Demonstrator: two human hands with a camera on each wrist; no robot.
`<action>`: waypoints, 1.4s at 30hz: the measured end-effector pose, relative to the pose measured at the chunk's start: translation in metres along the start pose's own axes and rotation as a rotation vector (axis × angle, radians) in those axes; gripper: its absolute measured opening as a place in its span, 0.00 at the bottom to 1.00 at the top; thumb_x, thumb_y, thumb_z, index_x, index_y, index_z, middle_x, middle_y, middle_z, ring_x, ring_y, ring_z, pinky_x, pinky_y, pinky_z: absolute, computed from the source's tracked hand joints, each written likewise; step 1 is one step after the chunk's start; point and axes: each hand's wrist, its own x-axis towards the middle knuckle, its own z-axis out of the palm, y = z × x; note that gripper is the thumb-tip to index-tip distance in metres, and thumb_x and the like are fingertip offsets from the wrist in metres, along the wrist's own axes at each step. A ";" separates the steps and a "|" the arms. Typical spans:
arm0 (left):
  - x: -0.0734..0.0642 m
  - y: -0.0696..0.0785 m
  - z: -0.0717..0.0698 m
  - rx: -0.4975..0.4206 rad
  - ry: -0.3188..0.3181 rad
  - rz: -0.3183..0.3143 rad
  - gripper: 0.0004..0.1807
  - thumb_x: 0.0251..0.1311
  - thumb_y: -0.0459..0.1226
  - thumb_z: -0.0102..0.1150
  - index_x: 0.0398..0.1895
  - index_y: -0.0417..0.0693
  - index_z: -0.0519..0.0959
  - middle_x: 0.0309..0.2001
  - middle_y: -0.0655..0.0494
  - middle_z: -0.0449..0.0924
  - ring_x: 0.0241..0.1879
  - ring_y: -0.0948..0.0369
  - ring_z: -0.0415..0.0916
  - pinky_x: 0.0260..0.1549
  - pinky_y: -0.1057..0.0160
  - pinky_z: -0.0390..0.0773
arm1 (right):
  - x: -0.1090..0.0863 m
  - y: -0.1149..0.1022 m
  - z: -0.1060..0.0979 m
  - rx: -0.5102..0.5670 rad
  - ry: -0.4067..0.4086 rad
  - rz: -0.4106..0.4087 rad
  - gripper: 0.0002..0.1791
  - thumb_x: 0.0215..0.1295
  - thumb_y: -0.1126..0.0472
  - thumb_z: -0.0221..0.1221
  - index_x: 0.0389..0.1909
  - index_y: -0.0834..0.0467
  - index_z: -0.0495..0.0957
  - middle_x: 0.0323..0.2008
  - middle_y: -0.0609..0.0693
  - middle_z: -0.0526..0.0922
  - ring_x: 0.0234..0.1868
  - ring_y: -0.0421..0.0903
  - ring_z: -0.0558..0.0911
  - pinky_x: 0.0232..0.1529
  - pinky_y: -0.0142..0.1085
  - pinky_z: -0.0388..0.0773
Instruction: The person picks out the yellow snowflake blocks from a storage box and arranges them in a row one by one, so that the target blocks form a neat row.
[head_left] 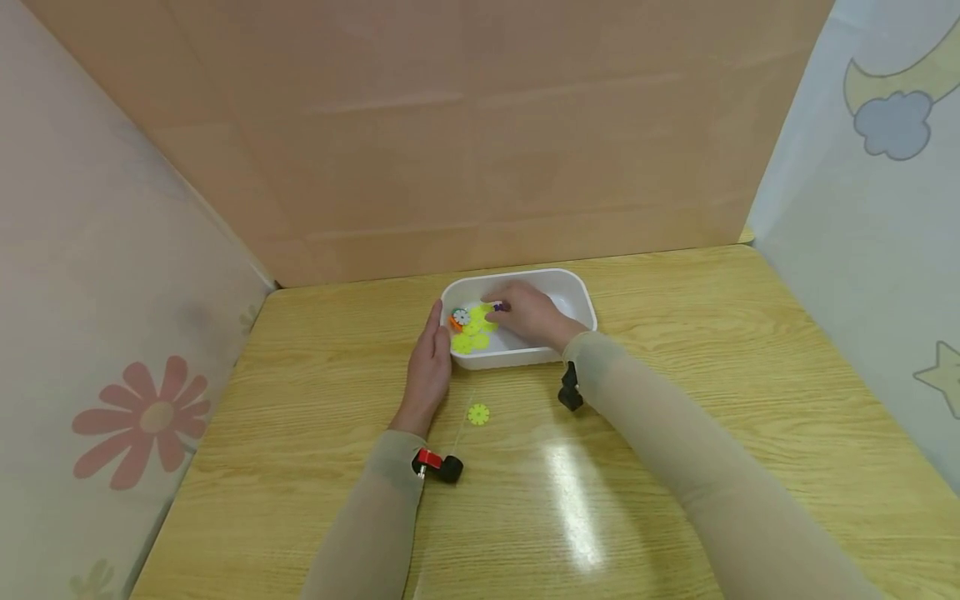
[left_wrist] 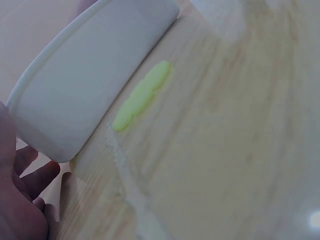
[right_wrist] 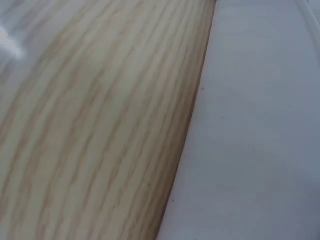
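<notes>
A white tray stands near the back of the table. My left hand lies along its left end with fingers extended, touching the wall; fingertips show by the tray's lower corner in the left wrist view. My right hand reaches into the tray, thumb and index finger apart at the tips. A purple piece shows between them; whether it is gripped I cannot tell. Several yellow notched discs lie at the tray's left, with a white disc and an orange piece. The right wrist view shows no fingers.
One yellow notched disc lies on the wooden table in front of the tray. A brown panel rises behind the table, and patterned walls stand left and right. A thin pale strip lies near the disc.
</notes>
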 end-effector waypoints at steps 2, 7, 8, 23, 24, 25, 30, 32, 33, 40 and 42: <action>0.000 0.000 0.000 0.000 -0.004 0.000 0.34 0.89 0.54 0.31 0.93 0.64 0.51 0.89 0.65 0.51 0.87 0.57 0.47 0.85 0.47 0.50 | 0.001 0.000 0.001 0.002 -0.011 0.008 0.25 0.81 0.56 0.67 0.74 0.55 0.82 0.65 0.54 0.85 0.61 0.52 0.79 0.69 0.48 0.75; 0.001 0.000 0.000 -0.003 -0.008 0.014 0.34 0.90 0.53 0.31 0.93 0.62 0.50 0.89 0.64 0.51 0.87 0.58 0.47 0.85 0.48 0.50 | 0.003 0.000 0.003 -0.045 -0.037 0.022 0.26 0.81 0.55 0.66 0.75 0.55 0.80 0.68 0.55 0.84 0.68 0.53 0.80 0.73 0.49 0.74; 0.001 0.000 0.000 -0.003 -0.006 0.017 0.33 0.90 0.53 0.31 0.93 0.62 0.51 0.89 0.64 0.52 0.87 0.58 0.48 0.85 0.48 0.50 | 0.003 0.000 0.004 -0.052 -0.036 0.023 0.25 0.81 0.55 0.66 0.75 0.55 0.81 0.69 0.54 0.84 0.70 0.53 0.79 0.75 0.50 0.73; 0.000 0.000 0.001 -0.004 -0.003 0.004 0.33 0.90 0.54 0.31 0.92 0.68 0.50 0.89 0.66 0.50 0.87 0.59 0.47 0.85 0.49 0.50 | 0.003 0.000 0.004 -0.015 0.004 0.052 0.24 0.77 0.58 0.69 0.70 0.60 0.84 0.57 0.55 0.88 0.54 0.50 0.82 0.61 0.46 0.79; 0.000 0.000 0.001 -0.005 -0.004 0.003 0.33 0.90 0.55 0.31 0.92 0.68 0.49 0.89 0.67 0.50 0.87 0.60 0.47 0.85 0.49 0.50 | 0.003 0.001 0.004 -0.019 0.003 0.053 0.24 0.77 0.58 0.69 0.70 0.60 0.84 0.57 0.55 0.88 0.54 0.50 0.82 0.61 0.46 0.79; 0.000 -0.001 0.001 -0.006 -0.005 0.005 0.33 0.90 0.55 0.31 0.93 0.67 0.50 0.89 0.66 0.50 0.87 0.59 0.47 0.85 0.49 0.50 | 0.003 0.001 0.004 -0.025 0.003 0.054 0.23 0.77 0.58 0.70 0.69 0.60 0.84 0.56 0.55 0.88 0.54 0.50 0.82 0.61 0.46 0.79; 0.001 -0.001 0.001 -0.007 -0.005 0.002 0.33 0.90 0.56 0.31 0.92 0.69 0.49 0.89 0.66 0.51 0.87 0.59 0.47 0.85 0.49 0.50 | 0.004 0.001 0.004 -0.037 0.007 0.063 0.21 0.77 0.57 0.70 0.65 0.59 0.87 0.50 0.54 0.88 0.49 0.49 0.81 0.55 0.45 0.79; 0.001 -0.001 0.001 -0.003 -0.007 -0.001 0.32 0.90 0.55 0.31 0.92 0.71 0.49 0.89 0.66 0.50 0.87 0.60 0.47 0.85 0.49 0.50 | 0.004 0.001 0.004 -0.040 0.008 0.070 0.20 0.77 0.57 0.70 0.64 0.59 0.87 0.48 0.53 0.87 0.47 0.49 0.80 0.52 0.44 0.78; 0.001 -0.001 0.001 -0.002 -0.007 -0.001 0.32 0.90 0.55 0.31 0.92 0.71 0.49 0.89 0.66 0.50 0.87 0.60 0.47 0.85 0.49 0.49 | 0.005 0.001 0.004 -0.041 0.011 0.074 0.19 0.77 0.56 0.71 0.63 0.59 0.87 0.47 0.52 0.87 0.47 0.49 0.80 0.51 0.43 0.78; 0.001 0.000 0.001 -0.005 -0.005 0.011 0.33 0.90 0.54 0.31 0.93 0.64 0.50 0.89 0.65 0.51 0.87 0.60 0.47 0.85 0.50 0.50 | 0.002 -0.001 0.001 -0.049 0.057 0.105 0.13 0.76 0.53 0.71 0.50 0.58 0.88 0.39 0.50 0.83 0.41 0.47 0.78 0.43 0.40 0.75; 0.001 0.000 0.002 -0.006 -0.004 0.011 0.33 0.90 0.53 0.31 0.93 0.65 0.50 0.89 0.65 0.51 0.87 0.59 0.47 0.85 0.49 0.50 | 0.001 -0.001 0.000 -0.047 0.073 0.116 0.12 0.77 0.52 0.70 0.48 0.57 0.87 0.39 0.49 0.83 0.41 0.47 0.78 0.43 0.40 0.75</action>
